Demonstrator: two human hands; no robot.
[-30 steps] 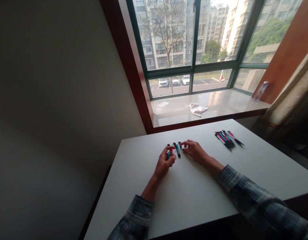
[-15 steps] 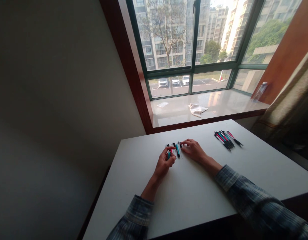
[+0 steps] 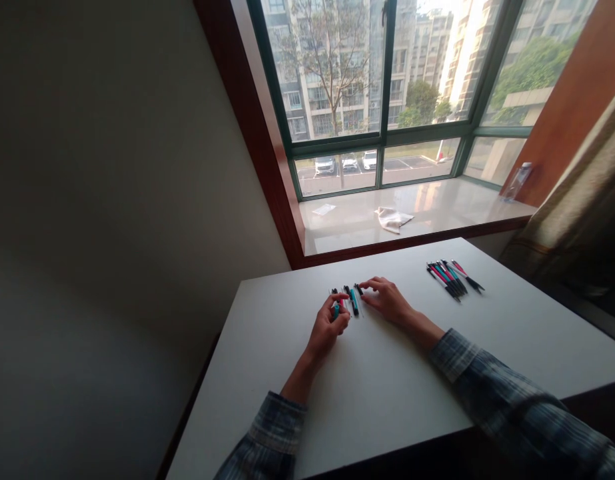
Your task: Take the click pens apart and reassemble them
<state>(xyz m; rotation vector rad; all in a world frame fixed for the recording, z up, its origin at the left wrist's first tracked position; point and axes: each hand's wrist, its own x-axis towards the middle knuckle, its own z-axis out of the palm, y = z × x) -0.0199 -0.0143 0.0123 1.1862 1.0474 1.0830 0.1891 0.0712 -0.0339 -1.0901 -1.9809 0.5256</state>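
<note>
My left hand (image 3: 329,325) is curled with a teal pen barrel (image 3: 336,311) between thumb and fingers. Beside its fingertips lie several pen parts on the white table: a pink and black piece (image 3: 340,302), a teal and black pen piece (image 3: 354,303) and thin refills. Further right, my right hand (image 3: 384,298) has its thumb and forefinger bent at a small black pen part (image 3: 359,289), pinching or touching it on the table. The fingers partly hide these pieces.
A row of pens (image 3: 448,280) in pink, teal, black and white lies to the right on the white table (image 3: 387,393). On the windowsill are a crumpled cloth (image 3: 394,219), a flat white paper (image 3: 324,209) and a clear bottle (image 3: 518,182). A wall stands at left.
The view has shifted very slightly. Both hands hold almost the same place, with my right fingertips still at the black part.
</note>
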